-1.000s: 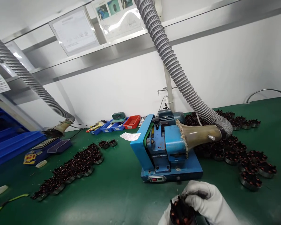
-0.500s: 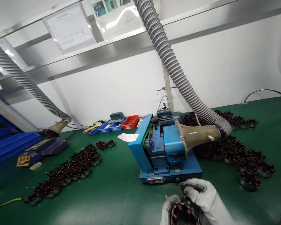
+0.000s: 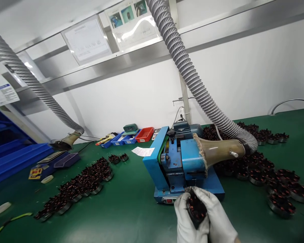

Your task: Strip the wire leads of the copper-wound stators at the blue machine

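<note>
your left hand (image 3: 190, 221) and your right hand (image 3: 216, 216), both in white gloves, are closed together around one stator (image 3: 196, 208), a dark round part wound with copper wire. it sits edge-up between the two palms, low in the view and just in front of the blue machine (image 3: 182, 165). your left fingers (image 3: 180, 202) curl around its left side and your right fingers (image 3: 205, 197) wrap over its top and right side, so only a narrow strip of windings shows between the gloves. both grips look snug, with the fingers bent tight against the part and no gap showing.

the machine stands on the green bench (image 3: 121, 209), and a ribbed grey hose (image 3: 192, 77) runs down into a funnel (image 3: 220, 152) on its right side. more wound stators lie in a heap to the right (image 3: 271, 172) and in a long spread to the left (image 3: 83, 184). small blue and red bins (image 3: 134, 136) stand near the white wall.
</note>
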The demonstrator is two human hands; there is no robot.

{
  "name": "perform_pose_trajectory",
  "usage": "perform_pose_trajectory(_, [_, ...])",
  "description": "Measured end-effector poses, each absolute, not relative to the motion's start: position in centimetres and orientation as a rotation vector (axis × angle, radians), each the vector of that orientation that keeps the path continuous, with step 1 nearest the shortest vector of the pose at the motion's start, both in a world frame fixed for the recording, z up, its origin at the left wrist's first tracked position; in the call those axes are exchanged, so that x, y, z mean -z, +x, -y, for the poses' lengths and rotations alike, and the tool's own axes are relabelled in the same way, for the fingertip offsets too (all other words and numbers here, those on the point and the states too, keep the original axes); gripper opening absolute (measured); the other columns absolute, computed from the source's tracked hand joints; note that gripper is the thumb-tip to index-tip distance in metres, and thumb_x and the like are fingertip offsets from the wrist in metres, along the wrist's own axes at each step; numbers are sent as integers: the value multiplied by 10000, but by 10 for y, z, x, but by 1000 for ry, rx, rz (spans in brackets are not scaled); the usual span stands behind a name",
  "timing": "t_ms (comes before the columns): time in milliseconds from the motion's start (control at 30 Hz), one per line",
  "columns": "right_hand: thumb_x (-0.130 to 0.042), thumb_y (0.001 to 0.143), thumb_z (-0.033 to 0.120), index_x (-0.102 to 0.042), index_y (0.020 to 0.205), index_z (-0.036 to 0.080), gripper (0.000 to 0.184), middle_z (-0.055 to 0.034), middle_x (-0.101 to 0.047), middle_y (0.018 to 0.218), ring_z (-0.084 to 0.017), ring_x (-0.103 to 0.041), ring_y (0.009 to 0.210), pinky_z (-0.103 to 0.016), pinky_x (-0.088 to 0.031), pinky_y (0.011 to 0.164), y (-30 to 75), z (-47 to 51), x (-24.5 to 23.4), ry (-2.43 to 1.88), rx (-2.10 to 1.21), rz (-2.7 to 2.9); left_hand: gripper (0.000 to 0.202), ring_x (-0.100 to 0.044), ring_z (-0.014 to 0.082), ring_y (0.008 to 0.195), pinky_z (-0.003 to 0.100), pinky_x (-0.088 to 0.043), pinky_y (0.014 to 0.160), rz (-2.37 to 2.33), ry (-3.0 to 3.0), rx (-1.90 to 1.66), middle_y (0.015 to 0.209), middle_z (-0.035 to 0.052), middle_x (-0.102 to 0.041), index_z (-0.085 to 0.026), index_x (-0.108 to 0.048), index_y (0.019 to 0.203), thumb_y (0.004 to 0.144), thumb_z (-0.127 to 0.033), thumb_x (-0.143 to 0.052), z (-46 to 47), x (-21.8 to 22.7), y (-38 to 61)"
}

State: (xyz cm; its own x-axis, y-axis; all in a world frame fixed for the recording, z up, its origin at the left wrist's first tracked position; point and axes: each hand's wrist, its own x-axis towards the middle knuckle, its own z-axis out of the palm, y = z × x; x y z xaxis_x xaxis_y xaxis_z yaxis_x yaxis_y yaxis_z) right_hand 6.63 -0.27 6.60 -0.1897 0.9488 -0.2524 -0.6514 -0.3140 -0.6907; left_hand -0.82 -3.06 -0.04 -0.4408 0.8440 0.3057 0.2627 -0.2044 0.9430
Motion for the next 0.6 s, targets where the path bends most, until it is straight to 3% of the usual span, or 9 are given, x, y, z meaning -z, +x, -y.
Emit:
perform_pose_trajectory(233, [-817, 573, 329, -737, 653, 212, 163, 21, -741, 623, -216, -701, 770, -297, -549, 755, 59, -35, -50, -739, -1702, 377, 441, -580, 264, 1068, 403, -488, 875, -1659, 1603, -1670, 1176, 137, -508, -212, -485, 1169, 739, -183, -580, -7, -5, -3])
perform_pose_trajectory(467, [-726, 643, 332, -722, 684, 241, 100, 39, -758, 656, -202, -715, 760, -296, -565, 756, 56, -39, -48, -772, -1670, 283, 486, -562, 238, 1113, 399, -457, 967, -1505, 1631, -1519, 1167, 112, -505, -197, -481, 1149, 686, -132, -614, -14, -27, -11])
perform_pose_trajectory(600, [-700, 653, 356, -702, 654, 257, 99, 45, -757, 652, -219, -716, 767, -322, -571, 753, 54, -32, -52, -835, -1616, 313, 465, -566, 232, 1114, 372, -452, 972, -1443, 1500, -1496, 1187, 121, -522, -183, -498, 1127, 682, -180, -634, -8, -34, -9])
